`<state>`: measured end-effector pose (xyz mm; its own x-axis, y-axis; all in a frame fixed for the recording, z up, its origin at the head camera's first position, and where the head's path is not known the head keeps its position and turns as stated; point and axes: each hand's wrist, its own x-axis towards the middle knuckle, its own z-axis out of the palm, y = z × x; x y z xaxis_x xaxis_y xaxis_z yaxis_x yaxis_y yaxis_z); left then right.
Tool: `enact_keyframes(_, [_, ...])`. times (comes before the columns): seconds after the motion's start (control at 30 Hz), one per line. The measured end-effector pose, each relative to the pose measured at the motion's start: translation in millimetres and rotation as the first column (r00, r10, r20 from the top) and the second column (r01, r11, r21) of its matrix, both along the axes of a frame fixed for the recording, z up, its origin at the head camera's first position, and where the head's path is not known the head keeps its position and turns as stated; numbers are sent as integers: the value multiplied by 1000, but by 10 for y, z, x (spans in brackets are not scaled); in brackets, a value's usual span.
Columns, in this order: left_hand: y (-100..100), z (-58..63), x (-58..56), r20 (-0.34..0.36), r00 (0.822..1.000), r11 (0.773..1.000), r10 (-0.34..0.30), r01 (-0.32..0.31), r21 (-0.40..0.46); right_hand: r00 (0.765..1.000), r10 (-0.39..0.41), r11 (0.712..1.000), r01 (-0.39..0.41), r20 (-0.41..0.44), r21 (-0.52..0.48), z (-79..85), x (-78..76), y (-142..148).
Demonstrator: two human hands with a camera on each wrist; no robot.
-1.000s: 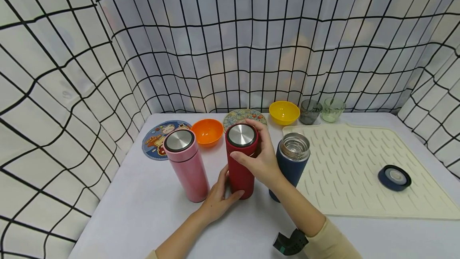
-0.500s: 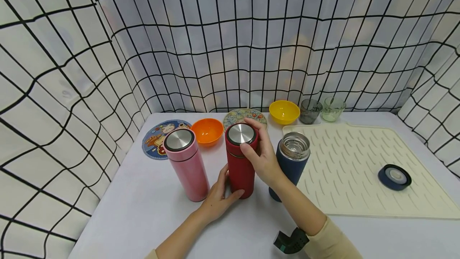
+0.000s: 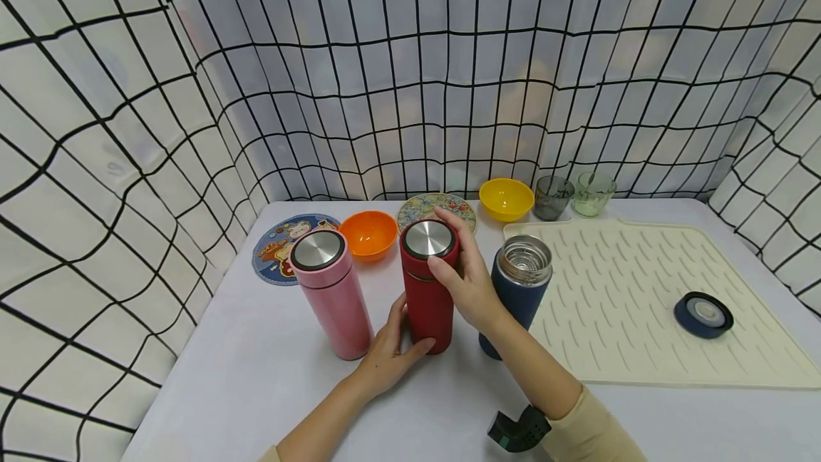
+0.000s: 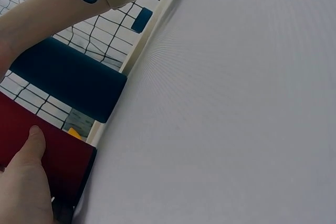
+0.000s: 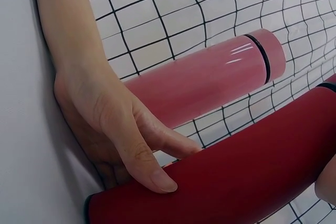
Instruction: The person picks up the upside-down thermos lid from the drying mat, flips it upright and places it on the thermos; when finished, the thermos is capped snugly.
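Note:
An upright red thermos (image 3: 428, 312) with a silver-topped lid (image 3: 428, 239) stands mid-table. Low on its body, my left hand (image 3: 388, 356) grips it, the thumb lying along the base. My right hand (image 3: 471, 287) wraps round the lid from the right, with its thumb at the front. In the left wrist view the left thumb (image 4: 32, 150) lies on the red side. The right wrist view shows the left hand (image 5: 113, 114) beside the thermos. A lidded pink thermos (image 3: 336, 305) stands to the left. At the right, a navy thermos (image 3: 519, 298) has its strainer mouth uncovered.
A navy lid (image 3: 703, 315) lies on the cream mat (image 3: 616, 334) at right. Behind are an orange bowl (image 3: 368, 235), a yellow bowl (image 3: 507, 199), two glasses (image 3: 554, 198) and two patterned round mats (image 3: 276, 252). Black netting (image 3: 410, 105) surrounds the table.
My right thumb has shifted from the thermos's side up and right to the front of the lid. The left hand and the thermos have stayed in place.

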<state>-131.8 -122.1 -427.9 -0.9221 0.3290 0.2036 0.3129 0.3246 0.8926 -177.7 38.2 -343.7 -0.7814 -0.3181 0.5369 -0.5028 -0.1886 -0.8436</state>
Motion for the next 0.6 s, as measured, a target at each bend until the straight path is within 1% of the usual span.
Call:
enact_keyframes(0.1, [-4,-6,-4,8,1000,1000,-3,3,0,1000,-7,1000,7,-4,-27,-5,-1,-9])
enact_keyframes(0.2, [-7,-30,-15,14,1000,1000,-8,8,8,999,-42,998,41,-19,-50,-6,-3,-19])
enact_keyframes(0.23, [-10,-75,-31,5,1000,1000,-4,4,10,998,-57,997,56,-22,-54,-4,-2,-20])
enact_keyframes(0.3, [-11,-77,-31,8,1000,1000,-5,5,12,997,-73,996,71,-30,-54,2,1,-22])
enact_keyframes(0.43, [-8,-52,-18,-5,1000,1000,-5,5,2,999,-33,999,33,-9,-22,29,23,-8])
enact_keyframes(0.47, [-5,-5,-1,1,1000,1000,-9,9,-2,1000,-23,1000,23,-8,-9,36,26,-2])
enact_keyframes(0.53, [-3,1,2,-12,1000,1000,-7,7,-3,1000,-8,1000,8,-7,14,45,28,12])
enact_keyframes(0.6, [-3,1,1,-14,1000,1000,-6,5,-4,1000,-4,1000,5,-22,21,47,21,20])
